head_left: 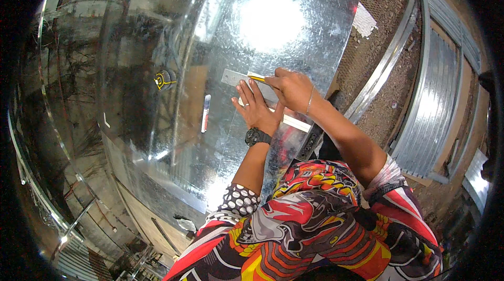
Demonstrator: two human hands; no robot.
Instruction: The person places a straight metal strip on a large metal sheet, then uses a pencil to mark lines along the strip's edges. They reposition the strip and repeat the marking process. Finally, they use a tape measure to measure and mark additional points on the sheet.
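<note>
My left hand (258, 112) lies flat with its fingers spread, pressing on a flat metal plate or rule (231, 77) on the shiny sheet metal (210, 150). A ring and a black wristwatch are on that arm. Just right of it, my right hand (295, 91) is closed round a thin yellow-and-black pencil (256, 78), whose tip points left along the upper edge of the plate. A pale straight strip (296, 122) comes out below the hands; whether it joins the plate is hidden. Left of my left hand lies a slim white-and-red marker-like tool (206, 113).
A black-and-yellow tape measure (165, 80) rests on the sheet farther left. A dark level-like bar (310, 145) is near my body at the sheet's right edge. Ribbed metal panels (428, 108) and long metal profiles (386, 60) lie on the ground at right.
</note>
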